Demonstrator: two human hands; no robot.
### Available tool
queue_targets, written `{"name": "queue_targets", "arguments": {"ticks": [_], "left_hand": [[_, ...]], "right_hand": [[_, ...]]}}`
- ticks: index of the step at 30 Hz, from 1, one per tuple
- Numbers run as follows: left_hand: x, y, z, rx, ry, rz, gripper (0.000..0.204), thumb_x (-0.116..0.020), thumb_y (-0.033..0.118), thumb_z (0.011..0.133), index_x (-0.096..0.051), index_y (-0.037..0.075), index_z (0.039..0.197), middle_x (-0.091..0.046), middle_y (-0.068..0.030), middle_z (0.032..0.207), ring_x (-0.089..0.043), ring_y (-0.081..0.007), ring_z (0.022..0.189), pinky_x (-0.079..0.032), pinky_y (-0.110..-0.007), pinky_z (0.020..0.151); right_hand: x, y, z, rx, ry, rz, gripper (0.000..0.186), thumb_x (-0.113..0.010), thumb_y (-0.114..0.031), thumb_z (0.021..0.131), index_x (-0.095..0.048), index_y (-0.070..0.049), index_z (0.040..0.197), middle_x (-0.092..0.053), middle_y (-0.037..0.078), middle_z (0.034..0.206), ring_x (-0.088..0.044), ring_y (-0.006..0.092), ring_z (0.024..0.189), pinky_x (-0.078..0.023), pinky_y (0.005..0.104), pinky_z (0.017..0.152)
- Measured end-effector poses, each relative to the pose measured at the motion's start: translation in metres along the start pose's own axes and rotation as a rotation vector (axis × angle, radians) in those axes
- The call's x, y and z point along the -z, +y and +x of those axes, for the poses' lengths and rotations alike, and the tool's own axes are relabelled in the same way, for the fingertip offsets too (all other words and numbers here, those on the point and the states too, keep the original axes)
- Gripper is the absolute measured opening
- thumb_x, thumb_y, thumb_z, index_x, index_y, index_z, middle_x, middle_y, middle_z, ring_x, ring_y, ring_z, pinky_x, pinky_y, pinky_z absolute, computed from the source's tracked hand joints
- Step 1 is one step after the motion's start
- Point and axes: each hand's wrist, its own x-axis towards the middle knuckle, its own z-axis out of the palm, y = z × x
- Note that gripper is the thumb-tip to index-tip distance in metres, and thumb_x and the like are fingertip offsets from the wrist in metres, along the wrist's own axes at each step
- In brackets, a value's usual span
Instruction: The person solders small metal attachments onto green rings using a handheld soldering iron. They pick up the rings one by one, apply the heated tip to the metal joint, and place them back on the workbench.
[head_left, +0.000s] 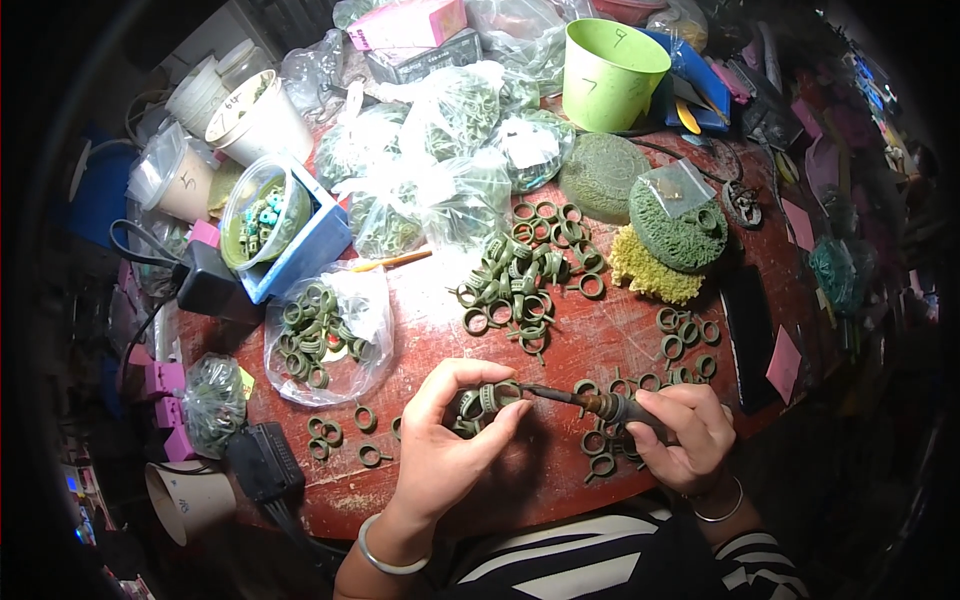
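Note:
My left hand (440,455) is closed on a green ring (488,398), pinched between thumb and fingers above the front of the red table. My right hand (690,435) grips the dark handle of a wax pen (595,404), which resembles a small soldering iron. Its thin tip points left and reaches the held ring; whether they touch I cannot tell. Several loose green rings (600,466) lie beneath and around my right hand. Beyond my hands is a larger heap of green rings (515,283). A few more rings (325,432) are left of my left wrist.
On the red table (420,330), a plastic bag of rings (320,340) lies left. Filled clear bags (440,170) and a lime-green cup (612,75) stand at the back. Round green pads (680,228) and a yellow sponge (655,268) sit right, near a black phone (748,338).

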Motion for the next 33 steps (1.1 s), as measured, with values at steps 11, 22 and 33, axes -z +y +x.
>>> {"name": "queue_targets", "arguments": {"ticks": [11, 22, 33], "left_hand": [[0.000, 0.003, 0.000, 0.032, 0.000, -0.015, 0.031, -0.078, -0.006, 0.083, -0.065, -0.002, 0.111, -0.065, -0.0040, 0.104, -0.063, -0.0092, 0.097, -0.051, -0.024, 0.087], [0.002, -0.005, 0.002, -0.090, 0.017, 0.095, 0.031, -0.078, -0.007, 0.082, -0.066, -0.001, 0.109, -0.063, -0.0055, 0.108, -0.061, -0.0111, 0.100, -0.048, -0.026, 0.091], [0.001, 0.005, 0.002, 0.049, -0.021, -0.040, 0.030, -0.076, -0.006, 0.083, -0.068, -0.001, 0.111, -0.064, -0.0054, 0.108, -0.060, -0.0125, 0.104, -0.045, -0.027, 0.096]], "right_hand": [[0.001, 0.000, -0.002, -0.016, 0.000, 0.012, 0.035, -0.083, -0.014, 0.083, -0.070, -0.003, 0.114, -0.064, 0.009, 0.092, -0.067, 0.0211, 0.070, -0.056, 0.0307, 0.056], [0.002, 0.001, -0.002, 0.008, 0.043, -0.002, 0.034, -0.081, -0.016, 0.084, -0.070, -0.002, 0.114, -0.064, 0.009, 0.093, -0.066, 0.0209, 0.069, -0.055, 0.0302, 0.056], [0.004, 0.002, -0.009, -0.002, 0.130, -0.020, 0.032, -0.078, -0.017, 0.088, -0.069, -0.003, 0.116, -0.063, 0.010, 0.095, -0.065, 0.0191, 0.070, -0.053, 0.0290, 0.056]]}}
